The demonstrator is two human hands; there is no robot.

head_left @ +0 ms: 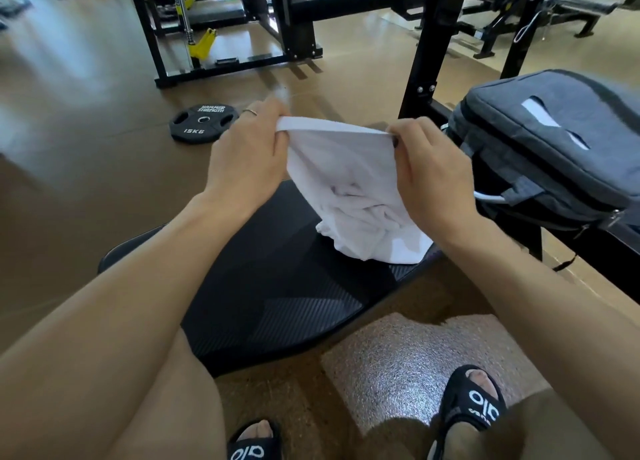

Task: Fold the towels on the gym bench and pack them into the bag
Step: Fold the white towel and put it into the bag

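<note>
Holding the white towel (349, 179) up by its top hem, I have my left hand (247, 158) pinching one corner and my right hand (427, 167) pinching the other, fingers curled over the edge on both sides. The hem runs nearly taut between them, but the lower part hangs in a crumpled bunch that rests on the black tabletop (277, 286) of the gym bench. I cannot tell whether that bunch is all one towel or whether another lies under it.

To fold well from here, I judge that I need the cloth flat before any crease goes in. I should lift both corners higher so the bunched end clears the pad and hangs free, then give a small shake to drop the wrinkles out. My grip should stay at the very corners, level with each other, or the fold will come out skewed. Then I can lay the towel down along the pad, far edge first, and bring the held hem over to meet the opposite one.

The grey bag (547, 137) sits just beside my right hand, at the far right end of the bench; I cannot see an open mouth on it from here. The risk is cloth sliding off onto the floor (104, 141).
</note>
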